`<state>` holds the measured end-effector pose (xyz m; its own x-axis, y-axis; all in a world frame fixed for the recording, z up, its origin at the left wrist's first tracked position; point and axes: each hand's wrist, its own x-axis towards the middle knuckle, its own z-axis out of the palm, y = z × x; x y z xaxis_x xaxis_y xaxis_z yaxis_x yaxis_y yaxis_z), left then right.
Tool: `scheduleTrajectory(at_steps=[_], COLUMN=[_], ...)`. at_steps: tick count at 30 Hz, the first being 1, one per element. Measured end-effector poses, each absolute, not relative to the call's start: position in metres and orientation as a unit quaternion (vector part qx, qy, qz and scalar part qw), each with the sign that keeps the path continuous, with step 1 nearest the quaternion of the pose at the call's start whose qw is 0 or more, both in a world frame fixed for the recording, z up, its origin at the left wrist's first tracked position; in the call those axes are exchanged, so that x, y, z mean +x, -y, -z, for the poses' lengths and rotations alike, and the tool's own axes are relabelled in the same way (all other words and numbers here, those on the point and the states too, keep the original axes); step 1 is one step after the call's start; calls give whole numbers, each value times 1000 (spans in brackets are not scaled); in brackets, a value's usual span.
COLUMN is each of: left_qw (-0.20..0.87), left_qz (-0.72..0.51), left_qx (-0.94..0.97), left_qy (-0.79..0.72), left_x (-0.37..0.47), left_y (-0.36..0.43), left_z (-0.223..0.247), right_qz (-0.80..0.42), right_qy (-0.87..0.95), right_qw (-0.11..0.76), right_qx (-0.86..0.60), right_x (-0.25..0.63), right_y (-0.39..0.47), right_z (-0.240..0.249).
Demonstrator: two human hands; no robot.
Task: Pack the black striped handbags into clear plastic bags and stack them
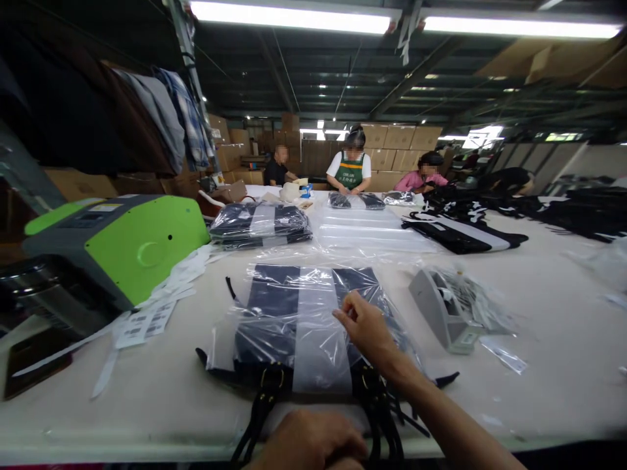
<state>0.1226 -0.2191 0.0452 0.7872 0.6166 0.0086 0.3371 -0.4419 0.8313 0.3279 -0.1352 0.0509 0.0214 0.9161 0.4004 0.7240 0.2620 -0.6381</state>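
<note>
A dark bag [272,313] with black straps and gold buckles lies flat before me, partly inside a clear plastic sleeve [267,277]. A pale band [321,333] runs down its middle. My right hand [367,323] is over the right half of the bag, fingers curled and thumb close to the index finger; whether it pinches the plastic is unclear. At the near edge, by the straps [262,408], my left hand [313,440] is closed with bent fingers. It is slightly blurred, and what it grips is hidden.
A green machine [151,245] stands at left beside printed labels [147,323]. At right is a grey dispenser [435,307] with small plastic packets. Wrapped bags [262,222], plastic sleeves [367,232] and black straps [460,232] lie farther back. Several co-workers, one in a green apron [350,171], are across the table.
</note>
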Motion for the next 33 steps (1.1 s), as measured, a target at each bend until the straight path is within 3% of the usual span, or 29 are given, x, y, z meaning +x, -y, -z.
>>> scheduleTrajectory(at_steps=[3,5,7,10,15,19,27,30,33], left_qw=[175,14,-63,-99,-73,-41,-116,-9,284], left_qz=[-274,-275,-227,-187,-257,-154,-76,-69,-213], left_qx=[874,862,857,852,859,897,752,667,563], left_qy=[-361,-426,-459,-479,-437,-411,-644,-742,-746], left_x=[132,134,132,124,108,85,-24,-55,-50], left_y=[201,177,154,133,128,125,97,74,39], left_z=[-62,-58,-48,-32,-11,-6,-38,-34,-38], right_qz=[-96,-88,-70,-30,49,97,90,39,-144], right_qy=[751,780,797,808,782,743,643,588,501], right_qw=[350,301,245,156,72,53,38,96,276], right_qx=[-551,-542,-548,-567,-617,-660,-759,-802,-808], right_x=[310,302,299,303,335,380,476,500,504], right_y=[142,148,152,152,140,133,154,153,125], right_z=[-46,-45,-46,-46,-47,-55,-57,-47,-45])
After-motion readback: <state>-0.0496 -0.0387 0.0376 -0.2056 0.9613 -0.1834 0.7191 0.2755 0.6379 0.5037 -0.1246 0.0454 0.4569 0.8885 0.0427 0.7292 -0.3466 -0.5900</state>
